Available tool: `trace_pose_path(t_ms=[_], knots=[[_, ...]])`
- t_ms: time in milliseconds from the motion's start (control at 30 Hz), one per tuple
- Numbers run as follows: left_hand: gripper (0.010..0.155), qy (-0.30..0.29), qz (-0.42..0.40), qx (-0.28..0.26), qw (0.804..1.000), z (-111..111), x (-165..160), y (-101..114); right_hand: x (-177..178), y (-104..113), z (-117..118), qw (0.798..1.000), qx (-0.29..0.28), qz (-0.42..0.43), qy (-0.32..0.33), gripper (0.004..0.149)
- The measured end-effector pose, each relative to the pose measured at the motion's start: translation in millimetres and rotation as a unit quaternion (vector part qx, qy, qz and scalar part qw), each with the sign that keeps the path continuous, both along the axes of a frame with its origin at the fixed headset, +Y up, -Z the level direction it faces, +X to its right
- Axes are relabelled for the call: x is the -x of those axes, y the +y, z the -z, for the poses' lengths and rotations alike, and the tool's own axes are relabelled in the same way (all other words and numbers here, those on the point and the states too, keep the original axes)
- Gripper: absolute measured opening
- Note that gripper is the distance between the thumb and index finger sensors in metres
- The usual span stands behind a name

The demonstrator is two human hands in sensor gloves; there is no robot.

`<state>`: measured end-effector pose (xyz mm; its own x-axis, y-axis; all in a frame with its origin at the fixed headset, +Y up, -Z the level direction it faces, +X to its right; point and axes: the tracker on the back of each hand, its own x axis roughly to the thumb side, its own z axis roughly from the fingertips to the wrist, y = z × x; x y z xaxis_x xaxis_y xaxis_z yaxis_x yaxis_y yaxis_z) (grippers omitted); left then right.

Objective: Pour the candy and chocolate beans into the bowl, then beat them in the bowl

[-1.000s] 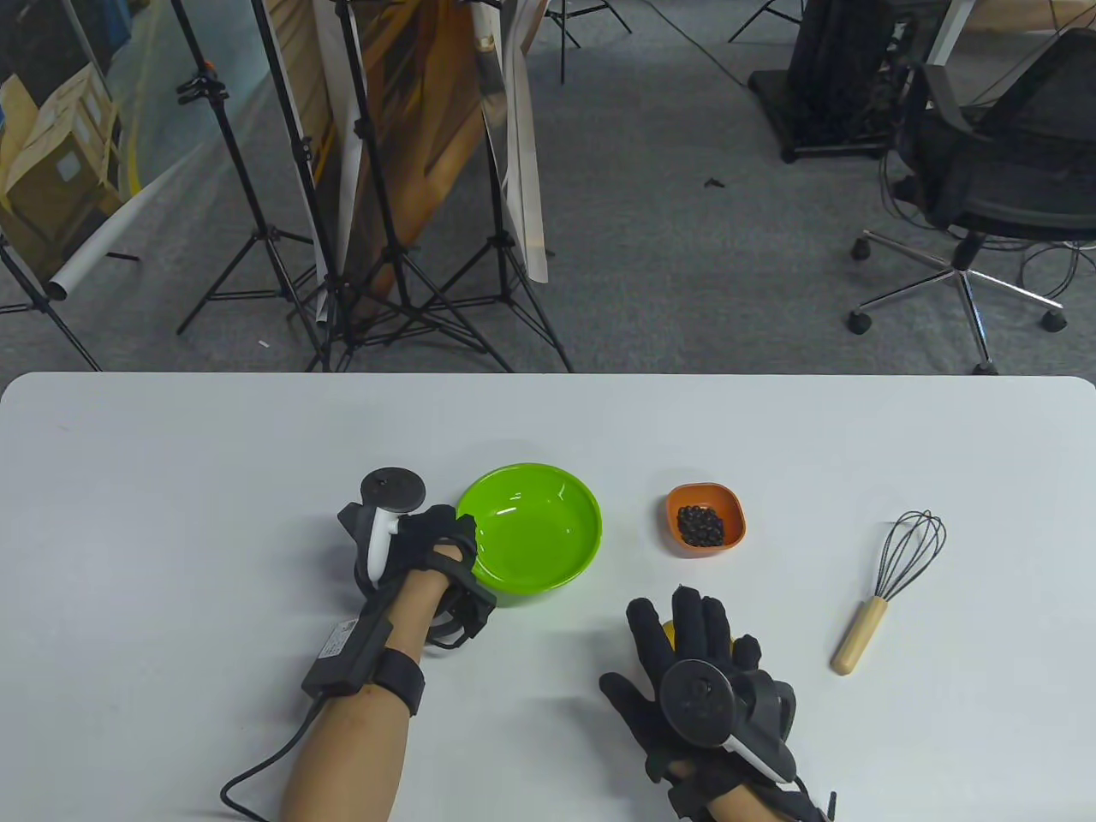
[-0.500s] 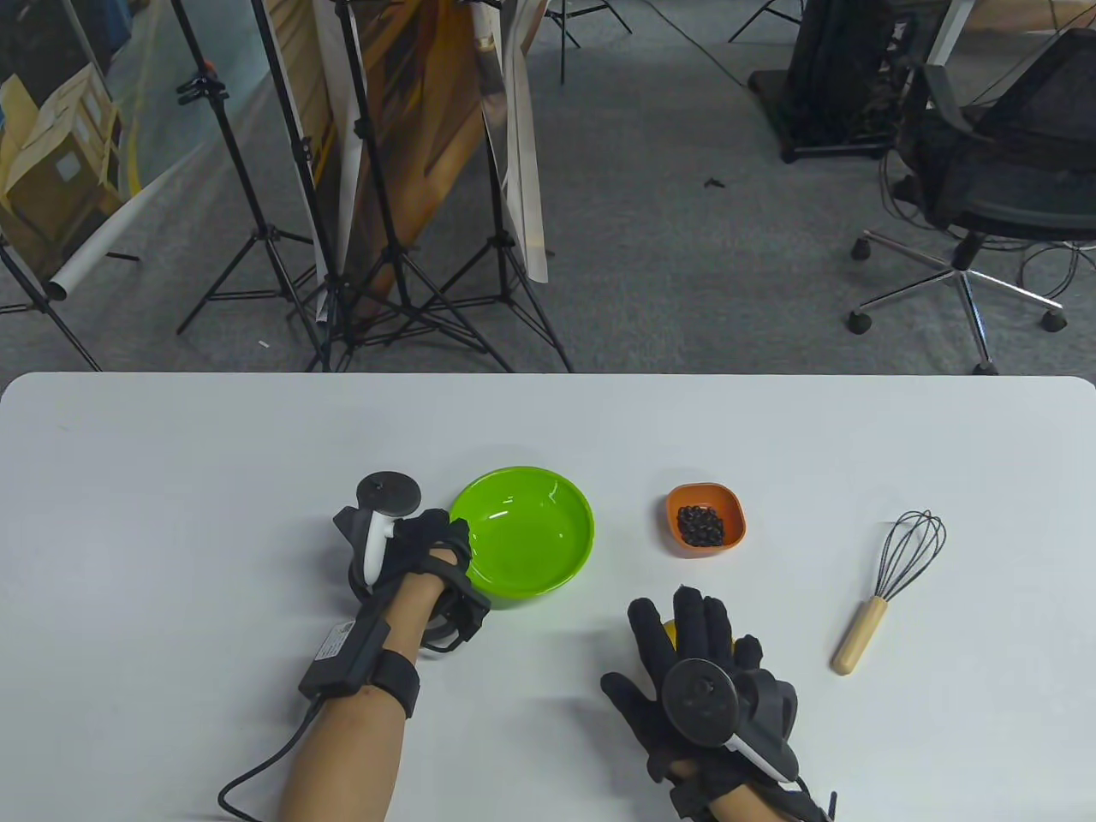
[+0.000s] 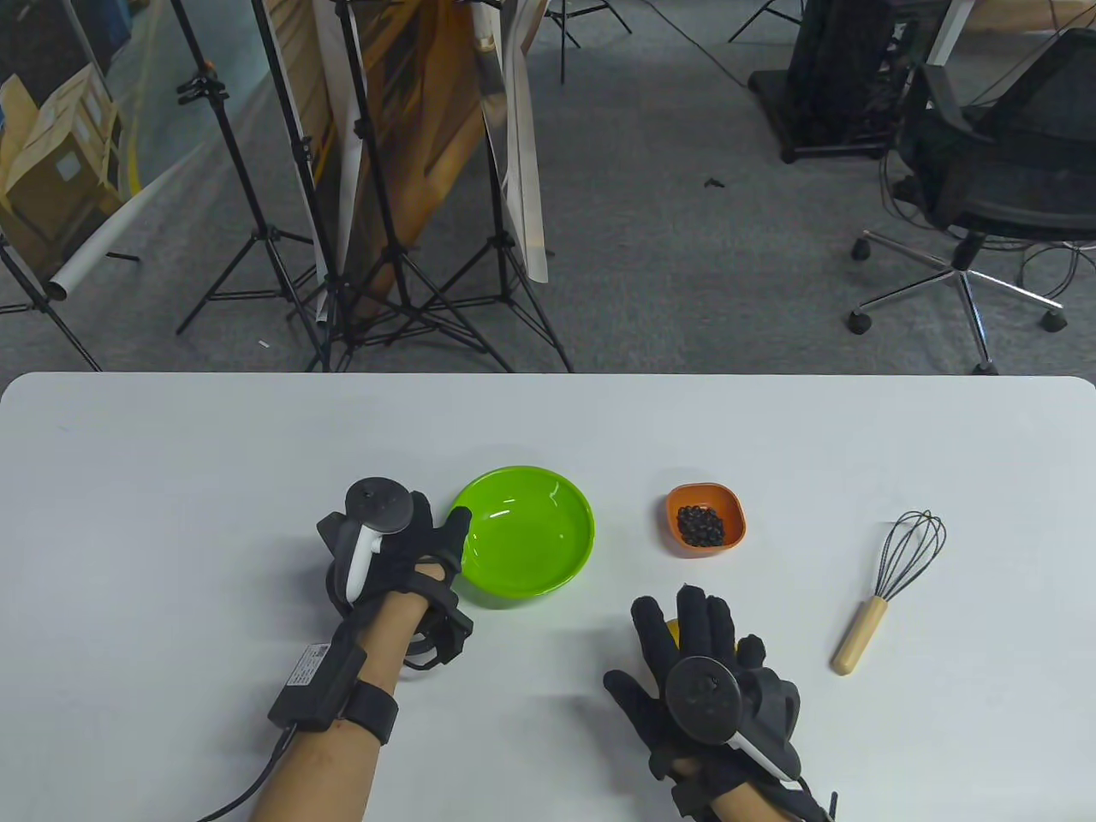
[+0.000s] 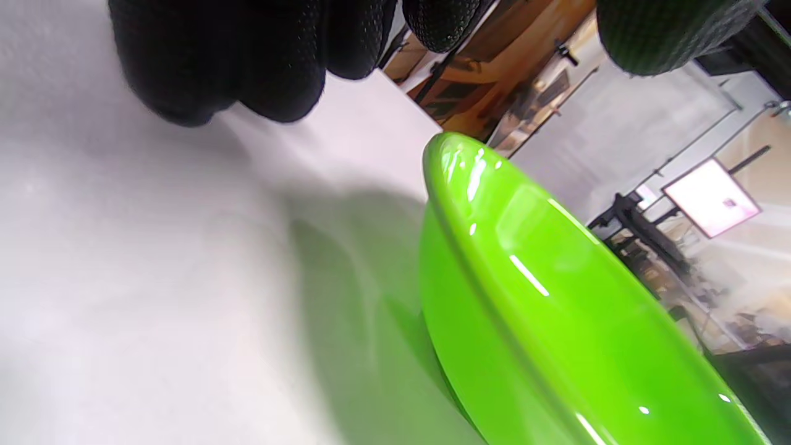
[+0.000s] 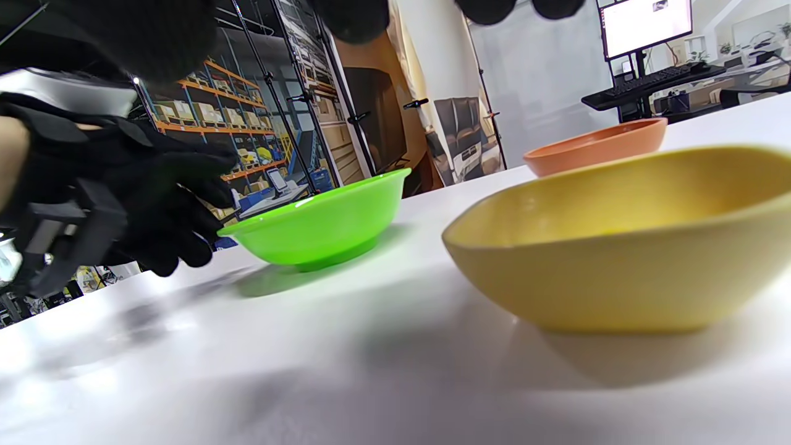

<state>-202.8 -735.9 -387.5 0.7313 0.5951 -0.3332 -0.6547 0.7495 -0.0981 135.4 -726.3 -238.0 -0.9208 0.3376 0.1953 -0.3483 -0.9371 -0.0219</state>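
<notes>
**Yellow dish under the right hand, green bowl up and to its left**

On the table [image 3: 171, 445], going left to right: the left hand [image 3: 402, 548] lies at the left edge of the green bowl [image 3: 522, 531]. In the table view its thumb reaches up against the near-left rim; the left wrist view shows the other fingertips [image 4: 272, 74] hanging relaxed beside the bowl wall, not wrapped round it. I cannot tell whether the thumb truly touches the rim. The hand looks loose, holding nothing. The bowl itself shows nothing inside.

Next comes the right hand [image 3: 702, 659], fingers spread and laid forward over a small yellow dish [image 5: 618, 241], of which only a sliver shows from above. From the wrist view the fingertips hang above the dish and do not visibly clasp it; what the dish holds is hidden by its wall, though by the task it is likely the candy.

Beyond the right hand's fingertips sits the orange dish [image 3: 706, 521] with dark chocolate beans [image 3: 700, 525]. Further to the right of that hand lies the whisk [image 3: 890, 591], wooden handle towards the person, wires pointing away.

The coming move turns on this: the green bowl lies forward and to the left of the right hand, with bare table between, so the yellow dish would travel that way once gripped, while the left hand is placed to steady the bowl.
</notes>
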Motion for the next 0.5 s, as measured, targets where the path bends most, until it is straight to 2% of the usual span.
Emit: trace_pose_path(t_ms=[233,300,367,500], knots=[[0.086,-0.064,0.09,-0.049,0.993,-41,-8,21,-2,-3,2,1.0,0.008,0.0,-0.002,0.08],[0.087,-0.101,0.097,-0.067,0.988,-55,-13,25,-2,-4,2,1.0,0.009,0.0,-0.003,0.08],[0.089,-0.14,0.095,-0.056,0.984,-72,-19,26,-3,-4,4,1.0,0.013,0.002,-0.005,0.08],[0.088,-0.191,0.16,-0.095,0.964,-107,-30,29,-2,-6,4,1.0,0.019,-0.004,-0.002,0.08]])
